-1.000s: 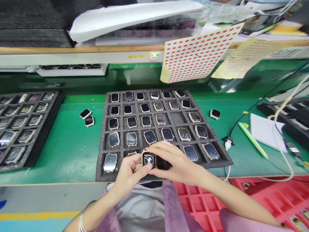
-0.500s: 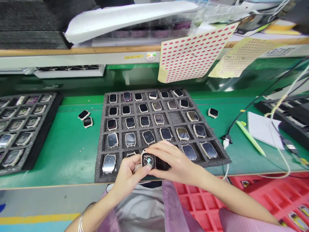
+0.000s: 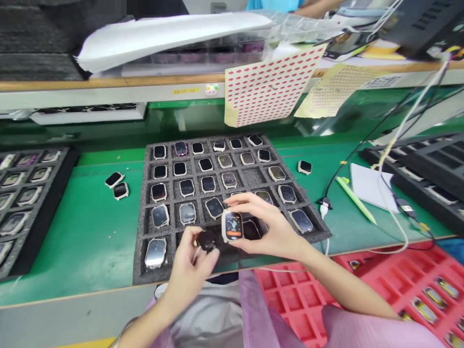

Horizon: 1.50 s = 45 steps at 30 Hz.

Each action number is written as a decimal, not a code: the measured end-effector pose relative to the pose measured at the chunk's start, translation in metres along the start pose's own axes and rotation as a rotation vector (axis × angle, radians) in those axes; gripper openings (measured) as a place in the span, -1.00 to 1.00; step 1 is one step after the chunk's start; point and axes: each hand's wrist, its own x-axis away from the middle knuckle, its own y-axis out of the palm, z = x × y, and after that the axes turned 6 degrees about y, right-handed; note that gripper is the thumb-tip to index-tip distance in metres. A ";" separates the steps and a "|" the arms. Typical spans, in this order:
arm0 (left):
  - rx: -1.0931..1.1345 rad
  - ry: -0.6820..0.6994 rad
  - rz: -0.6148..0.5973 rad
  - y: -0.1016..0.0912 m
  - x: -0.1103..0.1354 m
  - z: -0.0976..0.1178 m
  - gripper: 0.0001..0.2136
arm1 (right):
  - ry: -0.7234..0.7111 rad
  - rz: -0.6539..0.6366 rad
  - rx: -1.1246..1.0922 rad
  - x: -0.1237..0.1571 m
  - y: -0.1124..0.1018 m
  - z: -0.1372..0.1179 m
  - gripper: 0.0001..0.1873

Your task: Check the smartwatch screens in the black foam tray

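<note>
We have the lit watch [image 3: 232, 224] pinched by its edges in our right hand [image 3: 270, 224], over the near side of the foam tray [image 3: 253, 178]! Just beside it, our left hand [image 3: 190, 258] grips a small dark piece [image 3: 207, 240], blurred. On the green bench [image 3: 83, 232], 2 loose watches [image 3: 121, 190] lie left of the tray, 1 other watch [image 3: 305, 167] to its right.

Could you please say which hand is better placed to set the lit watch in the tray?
Probably the right hand: it grips the lit watch over the tray; the left hand holds a black object.
</note>
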 end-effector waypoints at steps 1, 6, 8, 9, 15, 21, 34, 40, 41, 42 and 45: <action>0.033 -0.005 0.064 0.000 -0.001 0.000 -0.81 | 0.016 -0.051 0.063 0.001 -0.001 0.002 -0.57; 0.170 -0.209 0.087 -0.003 -0.005 0.005 -0.74 | -0.035 -0.300 0.399 0.009 -0.017 0.003 -0.54; 0.155 -0.225 0.016 -0.002 -0.008 0.009 -0.72 | -0.021 -0.313 0.475 0.011 -0.031 0.000 -0.65; 0.141 -0.216 -0.027 0.000 -0.009 0.010 -0.71 | -0.006 -0.330 0.511 0.012 -0.038 -0.001 -0.70; 0.098 -0.196 -0.259 0.028 -0.020 0.006 -0.74 | 0.047 -0.429 0.618 0.019 -0.045 0.005 -0.72; 0.082 -0.206 -0.393 0.035 -0.022 -0.002 -0.67 | -0.016 -0.225 0.425 0.025 -0.056 0.006 -0.65; -0.093 -0.132 -0.397 0.040 -0.019 -0.007 -0.75 | -0.159 -0.316 0.467 0.009 -0.039 -0.004 -0.62; -0.036 -0.105 -0.381 0.039 -0.019 -0.003 -0.80 | -0.135 -0.283 0.413 0.009 -0.032 -0.004 -0.64; -0.023 -0.112 -0.387 0.038 -0.019 -0.003 -0.81 | -0.129 -0.271 0.381 0.010 -0.030 -0.002 -0.64; -0.010 -0.118 -0.394 0.037 -0.019 -0.003 -0.81 | -0.125 -0.257 0.351 0.011 -0.029 -0.001 -0.64; 0.028 -0.134 -0.408 0.035 -0.019 -0.002 -0.82 | -0.126 -0.207 0.292 0.014 -0.025 0.003 -0.63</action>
